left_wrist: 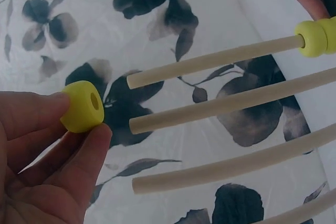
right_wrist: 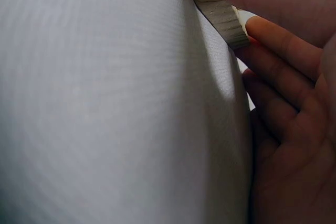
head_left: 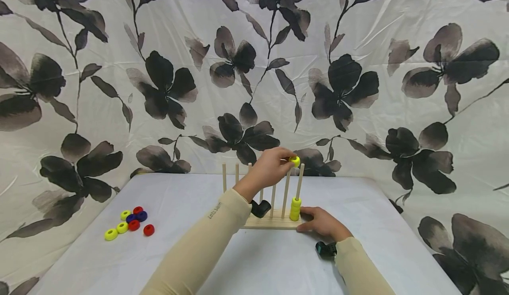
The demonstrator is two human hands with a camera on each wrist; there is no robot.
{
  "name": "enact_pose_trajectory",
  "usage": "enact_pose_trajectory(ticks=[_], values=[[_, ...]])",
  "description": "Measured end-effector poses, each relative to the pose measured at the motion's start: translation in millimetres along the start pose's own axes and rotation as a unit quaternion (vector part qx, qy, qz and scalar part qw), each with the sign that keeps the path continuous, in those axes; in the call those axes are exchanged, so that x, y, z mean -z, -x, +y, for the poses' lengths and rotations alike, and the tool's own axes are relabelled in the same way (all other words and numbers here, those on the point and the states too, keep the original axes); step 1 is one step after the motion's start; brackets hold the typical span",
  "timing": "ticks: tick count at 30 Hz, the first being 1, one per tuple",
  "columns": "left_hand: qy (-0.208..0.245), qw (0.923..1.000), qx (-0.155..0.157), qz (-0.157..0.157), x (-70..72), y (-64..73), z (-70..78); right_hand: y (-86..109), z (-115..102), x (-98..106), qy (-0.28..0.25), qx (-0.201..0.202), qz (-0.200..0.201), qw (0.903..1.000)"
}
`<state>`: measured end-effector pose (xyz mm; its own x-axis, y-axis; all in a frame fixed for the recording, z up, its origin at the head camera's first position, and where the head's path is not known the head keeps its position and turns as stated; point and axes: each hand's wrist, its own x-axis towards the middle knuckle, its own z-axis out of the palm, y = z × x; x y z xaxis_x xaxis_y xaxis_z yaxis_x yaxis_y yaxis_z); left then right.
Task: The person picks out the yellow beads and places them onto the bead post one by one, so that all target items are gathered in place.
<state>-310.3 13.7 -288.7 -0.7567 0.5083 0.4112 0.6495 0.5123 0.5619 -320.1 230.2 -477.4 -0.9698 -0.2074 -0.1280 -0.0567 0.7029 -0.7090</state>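
Note:
Between thumb and fingertips my left hand [head_left: 272,167] pinches a yellow bead [head_left: 294,161], just above the tops of the pegs on a wooden peg stand [head_left: 264,224]. In the left wrist view the hole of the bead faces the peg tips, with a gap between them. Several yellow beads [head_left: 295,209] are stacked on the rightmost peg [head_left: 300,182]. My right hand [head_left: 324,223] holds the right end of the stand's base, thumb at the front. The right wrist view shows that wooden end [right_wrist: 223,22] between thumb and fingers. My left arm hides part of the stand.
Loose beads lie at the left of the white table [head_left: 191,198]: yellow ones [head_left: 111,234], red ones [head_left: 149,230] and blue ones [head_left: 141,216]. A floral cloth [head_left: 286,96] hangs behind the table. Several other pegs [head_left: 224,178] stand along the base.

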Motion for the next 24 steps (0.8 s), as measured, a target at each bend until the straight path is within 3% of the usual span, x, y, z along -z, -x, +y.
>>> enact_pose_trajectory(ticks=[18,24], values=[[-0.039,0.9991,-0.008,0.012,-19.7,-16.6,4.1,0.0,1.7,1.1,0.013,0.011,-0.003,0.9999],[-0.047,0.9988,0.002,0.012,-22.8,-19.2,5.4,1.3,0.9,1.6,0.013,0.011,-0.003,0.9999]])
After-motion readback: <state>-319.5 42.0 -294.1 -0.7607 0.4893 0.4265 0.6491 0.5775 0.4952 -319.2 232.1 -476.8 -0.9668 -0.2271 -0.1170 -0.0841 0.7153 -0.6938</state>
